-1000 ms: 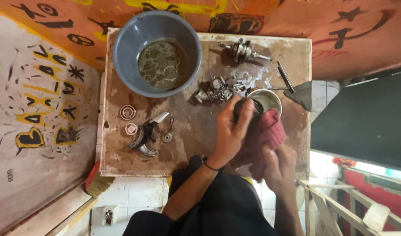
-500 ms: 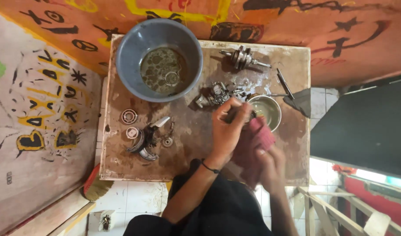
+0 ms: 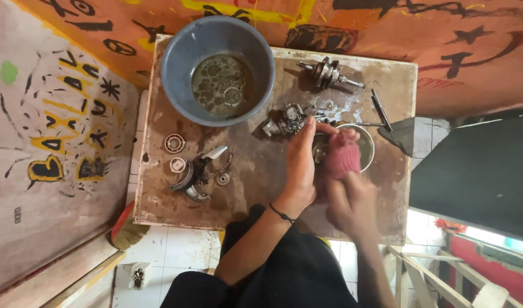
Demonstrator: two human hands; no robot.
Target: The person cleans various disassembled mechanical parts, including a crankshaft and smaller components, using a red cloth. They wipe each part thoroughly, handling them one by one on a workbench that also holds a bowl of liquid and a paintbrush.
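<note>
Red rag [image 3: 342, 157] bunched in the right hand [image 3: 352, 199] rubs a dark metal part [image 3: 320, 149] gripped by the left hand [image 3: 301, 165], above the small bowl [image 3: 365, 149] on the counter [image 3: 255, 165]. Oily fingers could let the part slip into the bowl.

Left hand [image 3: 300, 165] extended forward, back of hand up, fingers curled around something, dark band at wrist, forearm angling back toward body. Right hand [image 3: 352, 199] just beside it, slightly nearer body, fingers closed, blurred.
</note>
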